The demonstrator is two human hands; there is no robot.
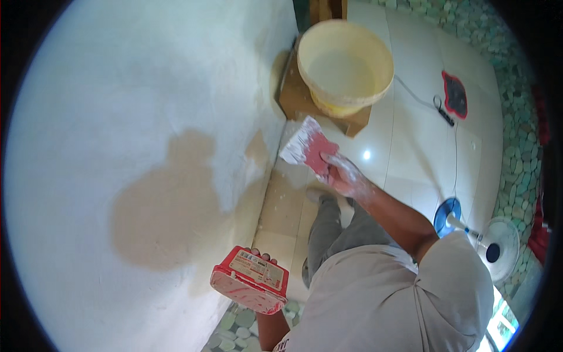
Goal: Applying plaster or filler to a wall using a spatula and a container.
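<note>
My right hand, dusted with white, is closed around a red putty spreader. White putty coats the spreader's wide edge, which points up and left toward the wall and touches nothing. Lower down, close to the wall, my left hand grips a red plastic tub with a pale label. White smears streak the tub's near side; what is inside cannot be seen. Only the fingertips show over its far edge. The pale wall fills the left side and bears the shadow of my head and arms.
A cream bucket of cloudy liquid stands on a brown box by the wall. On the tiled floor lie a power strip and a dark red-rimmed mat. A standing fan with a blue base is on the right.
</note>
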